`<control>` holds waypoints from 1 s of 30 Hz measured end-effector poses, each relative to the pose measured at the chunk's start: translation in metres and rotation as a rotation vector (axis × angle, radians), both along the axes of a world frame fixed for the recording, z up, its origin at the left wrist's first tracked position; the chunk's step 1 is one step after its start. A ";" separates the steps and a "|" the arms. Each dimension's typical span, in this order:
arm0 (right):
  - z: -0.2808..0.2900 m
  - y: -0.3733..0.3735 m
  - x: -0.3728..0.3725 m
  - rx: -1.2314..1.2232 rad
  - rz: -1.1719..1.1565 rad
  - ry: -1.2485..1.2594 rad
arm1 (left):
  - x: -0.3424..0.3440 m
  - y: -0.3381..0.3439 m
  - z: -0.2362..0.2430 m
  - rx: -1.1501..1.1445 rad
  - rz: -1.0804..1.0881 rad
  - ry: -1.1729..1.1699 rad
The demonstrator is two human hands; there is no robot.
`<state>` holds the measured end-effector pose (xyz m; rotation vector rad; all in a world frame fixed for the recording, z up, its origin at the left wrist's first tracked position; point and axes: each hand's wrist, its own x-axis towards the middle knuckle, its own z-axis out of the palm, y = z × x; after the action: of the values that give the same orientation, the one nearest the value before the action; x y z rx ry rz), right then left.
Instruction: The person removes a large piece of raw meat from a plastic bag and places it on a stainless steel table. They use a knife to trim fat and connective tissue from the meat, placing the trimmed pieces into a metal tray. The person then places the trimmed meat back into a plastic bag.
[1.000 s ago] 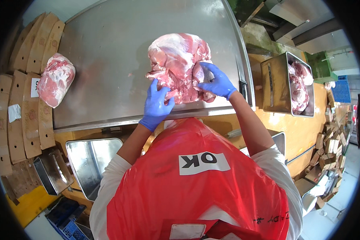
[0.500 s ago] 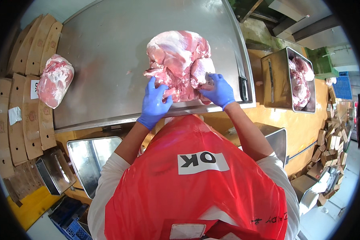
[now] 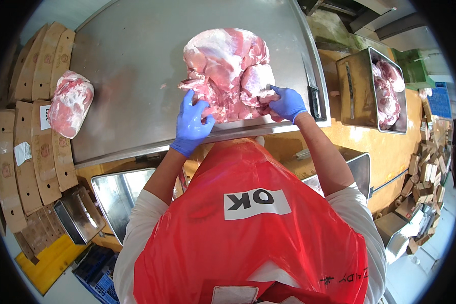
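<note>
A large slab of pink raw meat (image 3: 225,58) with white fat lies unfolded near the front of the steel table (image 3: 126,61). At its lower left edge my left hand (image 3: 192,119) in a blue glove has fingers curled onto the meat, gripping it. On the lower right, my right hand (image 3: 289,104), also gloved, grips a flap of the same meat beside a paler lump. A dark-handled tool, apparently a knife (image 3: 315,103), lies along the table's right rim. A second meat piece (image 3: 71,104) sits at the left end, by the cardboard.
Flattened cardboard cartons (image 3: 35,157) line the left side. A steel bin with meat (image 3: 352,91) stands off the table's right end. More steel tubs (image 3: 116,197) are below the front edge. Green (image 3: 410,68) and blue crates (image 3: 439,104) and piled boxes (image 3: 423,190) are at the right.
My right hand has slid from the top of the right lump down to its lower outer edge. Meat and both hands appear higher in view, partly as the camera shifts.
</note>
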<state>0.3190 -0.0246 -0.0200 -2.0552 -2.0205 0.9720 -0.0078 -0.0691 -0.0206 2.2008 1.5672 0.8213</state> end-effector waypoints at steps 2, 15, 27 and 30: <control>-0.016 0.001 0.012 -0.002 -0.006 0.046 | -0.004 0.004 -0.002 -0.012 0.001 -0.036; -0.058 0.000 0.038 -0.177 -0.172 0.484 | -0.016 0.015 0.002 -0.002 -0.052 -0.051; -0.029 -0.031 0.029 0.075 -0.083 0.165 | -0.017 0.008 0.007 -0.046 -0.037 -0.098; 0.006 -0.048 0.001 0.018 -0.186 0.411 | -0.018 0.007 0.010 -0.059 -0.049 -0.090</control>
<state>0.3196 -0.0729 -0.0145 -1.8074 -1.5969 1.2119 -0.0261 -0.0623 -0.0106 2.1217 1.4707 0.8366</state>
